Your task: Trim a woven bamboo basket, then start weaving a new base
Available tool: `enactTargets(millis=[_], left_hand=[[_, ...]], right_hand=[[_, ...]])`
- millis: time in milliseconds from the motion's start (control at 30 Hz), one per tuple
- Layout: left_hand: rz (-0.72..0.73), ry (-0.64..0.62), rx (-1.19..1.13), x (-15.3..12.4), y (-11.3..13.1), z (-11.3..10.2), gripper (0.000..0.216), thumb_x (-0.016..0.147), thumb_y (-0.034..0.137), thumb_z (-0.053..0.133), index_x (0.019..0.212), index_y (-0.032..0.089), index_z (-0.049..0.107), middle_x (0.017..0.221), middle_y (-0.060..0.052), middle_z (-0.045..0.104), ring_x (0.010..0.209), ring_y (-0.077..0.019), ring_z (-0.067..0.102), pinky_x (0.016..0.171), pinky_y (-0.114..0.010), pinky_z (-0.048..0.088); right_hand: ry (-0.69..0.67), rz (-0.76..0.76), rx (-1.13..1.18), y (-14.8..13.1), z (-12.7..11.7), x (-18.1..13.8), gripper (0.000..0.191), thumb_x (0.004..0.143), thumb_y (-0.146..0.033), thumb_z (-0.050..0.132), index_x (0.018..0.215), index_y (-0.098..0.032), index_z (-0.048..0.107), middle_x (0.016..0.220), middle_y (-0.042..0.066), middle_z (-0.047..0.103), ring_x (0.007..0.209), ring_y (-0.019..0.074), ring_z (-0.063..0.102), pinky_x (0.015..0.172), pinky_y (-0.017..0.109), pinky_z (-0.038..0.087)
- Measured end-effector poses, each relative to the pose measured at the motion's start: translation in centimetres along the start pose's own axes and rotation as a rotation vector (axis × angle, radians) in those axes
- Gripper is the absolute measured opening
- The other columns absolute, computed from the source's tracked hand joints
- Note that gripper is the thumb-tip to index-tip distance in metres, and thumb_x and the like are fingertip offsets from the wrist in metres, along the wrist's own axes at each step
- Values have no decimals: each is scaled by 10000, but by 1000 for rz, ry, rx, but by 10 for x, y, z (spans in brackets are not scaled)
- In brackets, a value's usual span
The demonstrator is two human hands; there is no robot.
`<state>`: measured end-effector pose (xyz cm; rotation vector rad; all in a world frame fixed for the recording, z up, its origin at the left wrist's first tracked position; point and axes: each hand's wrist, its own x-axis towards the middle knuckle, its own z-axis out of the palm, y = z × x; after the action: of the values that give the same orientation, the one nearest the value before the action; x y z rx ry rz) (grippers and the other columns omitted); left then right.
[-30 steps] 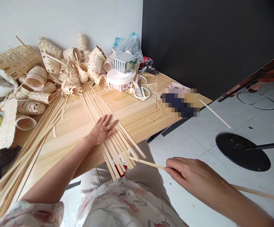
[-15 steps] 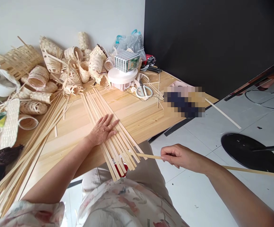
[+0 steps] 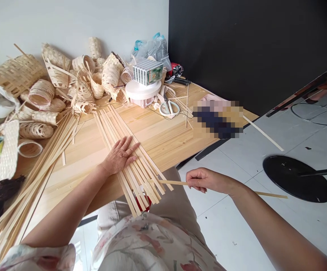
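Pale flat bamboo strips [image 3: 131,180] lie side by side across the table, their near ends sticking out past the edge above my lap. My left hand [image 3: 120,155] rests flat on them, fingers spread. Right of these ends, my right hand [image 3: 198,179] pinches a single bamboo strip [image 3: 174,183] between thumb and fingers. That strip lies crosswise to the others, and its left end meets them near their loose ends. Its other end [image 3: 272,194] shows beyond my right forearm. How it passes over or under each strip is hard to make out.
More long strips [image 3: 39,171] hang over the table's left side. Woven bamboo baskets [image 3: 80,90] are piled at the back. Scissors [image 3: 169,108] lie near a white round stand [image 3: 143,89] bearing a box [image 3: 148,71]. A black round base [image 3: 295,178] stands on the floor.
My right hand has shifted slightly left with the strip, and the strip's far right end has come into view. My left hand stays on the laid strips. The view has shifted a little.
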<state>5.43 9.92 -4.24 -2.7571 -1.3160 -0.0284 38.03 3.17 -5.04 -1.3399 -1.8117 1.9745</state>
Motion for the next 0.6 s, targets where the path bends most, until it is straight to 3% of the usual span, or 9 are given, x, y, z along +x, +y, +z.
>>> enactTargets(millis=[267,600], left_hand=[[0,-12,-1,0,0,0,544,880,502,295,1367,264,255,1455,-92,175,1322,-290,150,1041,-441,203],[-11,-48,-10,1,2,-4,547,877,494,318,1366,257,259,1450,-101,188,1317,-304,158,1042,-451,199]], right_hand=[[-19,17,-31,2,-4,8,342,714,-505,532,653,-168,520,513,-52,408,465,81,376,457,228,306],[52,62,-267,-31,0,-13,248,743,-402,492,622,-189,530,506,-44,383,471,90,344,437,223,267]])
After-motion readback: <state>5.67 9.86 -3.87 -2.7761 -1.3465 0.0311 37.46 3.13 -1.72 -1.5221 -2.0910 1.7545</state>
